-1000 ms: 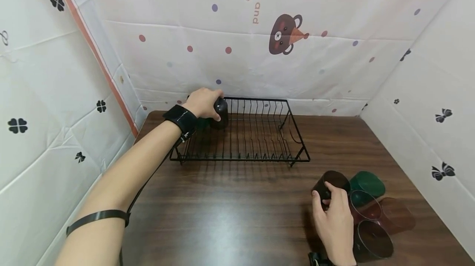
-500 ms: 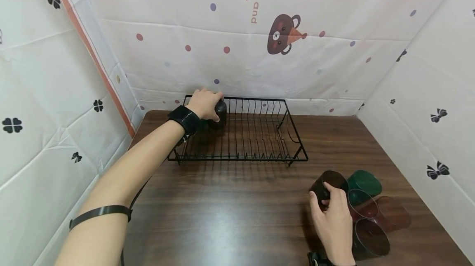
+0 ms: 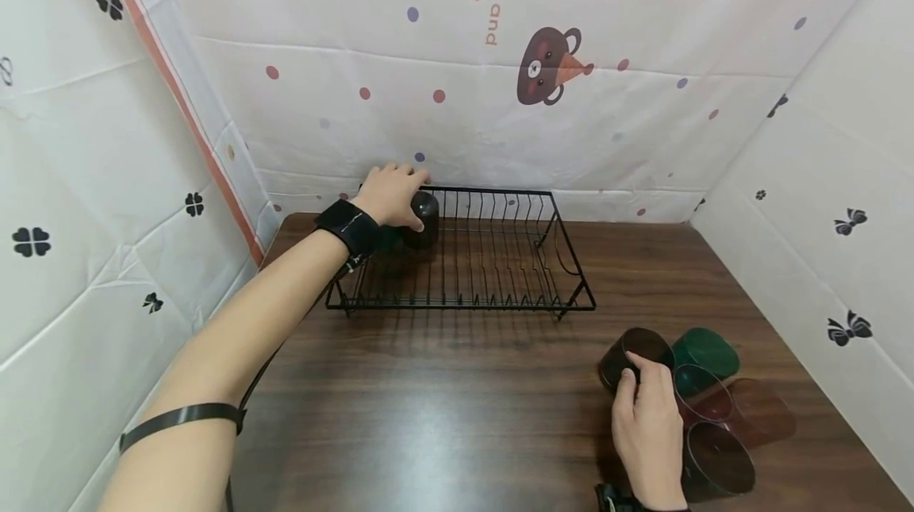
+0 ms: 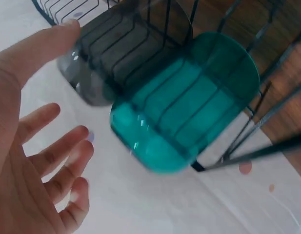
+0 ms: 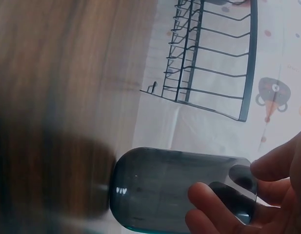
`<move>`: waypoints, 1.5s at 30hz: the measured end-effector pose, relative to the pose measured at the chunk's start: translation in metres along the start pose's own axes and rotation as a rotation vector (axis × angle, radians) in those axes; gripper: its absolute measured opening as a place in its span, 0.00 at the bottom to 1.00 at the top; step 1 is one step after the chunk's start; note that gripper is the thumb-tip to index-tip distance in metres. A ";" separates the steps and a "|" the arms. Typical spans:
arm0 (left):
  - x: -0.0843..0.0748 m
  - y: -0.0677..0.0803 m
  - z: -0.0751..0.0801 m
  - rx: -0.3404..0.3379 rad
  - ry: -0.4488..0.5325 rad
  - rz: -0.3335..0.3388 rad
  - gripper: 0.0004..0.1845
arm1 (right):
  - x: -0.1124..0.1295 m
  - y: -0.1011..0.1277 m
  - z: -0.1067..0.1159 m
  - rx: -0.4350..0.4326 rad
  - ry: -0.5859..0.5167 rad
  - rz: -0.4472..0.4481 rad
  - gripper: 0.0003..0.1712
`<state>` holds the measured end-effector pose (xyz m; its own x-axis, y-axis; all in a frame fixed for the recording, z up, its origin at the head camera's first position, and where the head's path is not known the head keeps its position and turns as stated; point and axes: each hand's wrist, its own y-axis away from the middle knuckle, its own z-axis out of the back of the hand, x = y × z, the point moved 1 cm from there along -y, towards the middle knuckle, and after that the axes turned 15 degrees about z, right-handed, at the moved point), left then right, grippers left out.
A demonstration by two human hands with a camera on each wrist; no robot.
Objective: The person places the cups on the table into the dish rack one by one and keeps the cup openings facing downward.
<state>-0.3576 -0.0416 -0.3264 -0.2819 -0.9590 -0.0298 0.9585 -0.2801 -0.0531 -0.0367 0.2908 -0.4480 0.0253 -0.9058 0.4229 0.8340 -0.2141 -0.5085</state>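
Note:
My left hand (image 3: 389, 194) is over the left end of the black wire dish rack (image 3: 500, 303). Its fingers are spread beside a dark grey plastic cup (image 4: 126, 46) that lies bottom up in the rack, the thumb at its base. Next to that cup sits a clear green cup (image 4: 184, 102), also bottom up. At the right, my right hand (image 3: 650, 425) pinches the rim of an upright dark cup (image 5: 165, 187) on the wooden table. Some fingers show through its wall; others lie outside.
Beside the right hand stand a green cup (image 3: 707, 355), a reddish cup with a teal rim (image 3: 703, 401) and a dark cup (image 3: 717, 460). A reddish cup (image 3: 764, 417) lies outermost. Printed white sheets (image 3: 464, 131) wall in the table (image 3: 428, 401).
My right thumb has drawn in from the dark cup's left side toward the index finger. The left fingers have spread slightly upward, while the cup in the rack stays in place.

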 end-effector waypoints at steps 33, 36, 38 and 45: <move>-0.046 0.178 0.038 -0.210 0.325 -0.413 0.28 | 0.015 -0.006 -0.009 -0.002 0.000 0.059 0.13; -0.051 0.192 0.033 -0.196 0.351 -0.442 0.28 | 0.021 -0.005 -0.014 -0.016 -0.004 0.098 0.11; -0.053 0.200 0.029 -0.179 0.358 -0.461 0.27 | 0.026 -0.005 -0.017 -0.025 -0.005 0.127 0.09; -0.061 0.223 0.015 -0.119 0.377 -0.495 0.25 | 0.041 -0.001 -0.028 -0.031 -0.023 0.200 0.06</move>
<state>-0.1258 -0.0464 -0.3212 -0.7073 -0.6294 -0.3218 0.7053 -0.6594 -0.2603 -0.0520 0.2442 -0.4507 0.2018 -0.9231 0.3274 0.7935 -0.0419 -0.6072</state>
